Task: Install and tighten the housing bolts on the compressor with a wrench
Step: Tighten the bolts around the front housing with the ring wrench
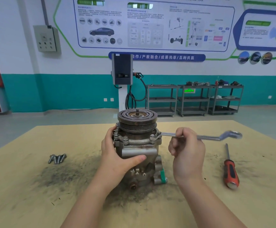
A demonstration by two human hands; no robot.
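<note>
- The compressor (pixel 138 150) stands upright in the middle of the table, with its round, grooved pulley (pixel 137 121) on top and a short threaded shaft rising from the pulley centre. The body is dull grey cast metal with brown rust stains and a green plastic piece low on its right side.
- My left hand (pixel 117 155) wraps around the left side of the housing; the thumb lies flat across the front and the fingers curl behind.
- My right hand (pixel 186 150) is closed around the shank of the wrench (pixel 204 137), a long, shiny steel bar. Its near end sits on a bolt (pixel 159 133) at the right flange of the housing, and its far ring end sticks out to the right, blurred.
- Other bolt heads show on the flange at the front and left.
- Four loose bolts (pixel 57 158), grey with hexagonal heads, lie together on the left of the table, well apart from the compressor.
- A screwdriver (pixel 230 168) with a red and black handle lies on the right.
- The table (pixel 35 203) is tan board, with dark, gritty dust spread around the compressor.
</note>
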